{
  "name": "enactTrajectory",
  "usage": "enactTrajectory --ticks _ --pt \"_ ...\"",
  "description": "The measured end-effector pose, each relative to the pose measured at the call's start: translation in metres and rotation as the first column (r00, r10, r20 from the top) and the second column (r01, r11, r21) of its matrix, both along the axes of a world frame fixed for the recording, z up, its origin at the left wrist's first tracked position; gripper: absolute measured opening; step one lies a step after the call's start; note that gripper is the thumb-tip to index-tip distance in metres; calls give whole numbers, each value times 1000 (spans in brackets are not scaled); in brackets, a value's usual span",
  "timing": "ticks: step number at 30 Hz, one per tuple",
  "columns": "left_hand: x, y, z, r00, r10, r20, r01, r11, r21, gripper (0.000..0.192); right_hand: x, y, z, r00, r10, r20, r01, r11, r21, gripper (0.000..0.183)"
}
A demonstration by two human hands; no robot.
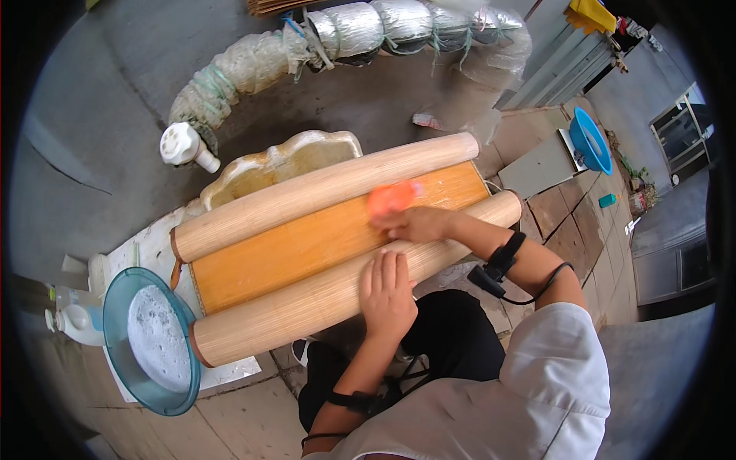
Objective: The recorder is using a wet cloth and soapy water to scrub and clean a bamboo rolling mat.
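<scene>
A slatted mat, likely bamboo, lies across a board, rolled up at both long sides into a far roll (322,192) and a near roll (287,313). Between the rolls shows a flat orange-brown strip (276,253) with a wet sheen. My right hand (417,224) is closed around a blurred orange-red scrubber or cloth (394,198) on that strip, towards its right part. My left hand (388,293) rests flat on the near roll, fingers together, holding nothing.
A teal basin (192,368) of foamy water stands at the left, beside white plastic bottles (80,324). Behind the rolls are a scalloped basin rim (276,150) and a foil-wrapped pipe (351,29). At the far right, a blue basin (591,141) sits on a low stand.
</scene>
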State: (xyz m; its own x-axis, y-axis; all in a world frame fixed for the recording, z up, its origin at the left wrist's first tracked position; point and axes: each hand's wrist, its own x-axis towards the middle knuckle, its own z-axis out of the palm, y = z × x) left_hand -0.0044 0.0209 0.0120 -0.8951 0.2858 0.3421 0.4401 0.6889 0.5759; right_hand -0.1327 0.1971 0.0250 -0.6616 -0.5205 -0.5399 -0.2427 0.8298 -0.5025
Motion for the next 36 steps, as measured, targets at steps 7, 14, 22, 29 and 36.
enactTrajectory --ticks 7,14,22,29,36 --pt "-8 -7 -1 992 42 -116 -47 998 -39 42 0 -29 23 953 -159 -258 187 978 89 38" --pt "-13 -4 -1 995 35 -90 -43 995 -86 43 -20 13 -13 851 199 -486 -251 967 -44 36" --pt "-12 -8 3 998 41 -47 -46 995 -92 44 -31 113 -40 875 469 -116 -298 713 635 52" --pt "-14 -7 12 998 62 -30 -66 983 -173 53 -37 205 -50 876 -447 -182 463 671 579 50" --pt "-14 -6 12 997 68 -36 -74 971 -227 58 -42 193 -62 978 -174 -112 205 753 625 44"
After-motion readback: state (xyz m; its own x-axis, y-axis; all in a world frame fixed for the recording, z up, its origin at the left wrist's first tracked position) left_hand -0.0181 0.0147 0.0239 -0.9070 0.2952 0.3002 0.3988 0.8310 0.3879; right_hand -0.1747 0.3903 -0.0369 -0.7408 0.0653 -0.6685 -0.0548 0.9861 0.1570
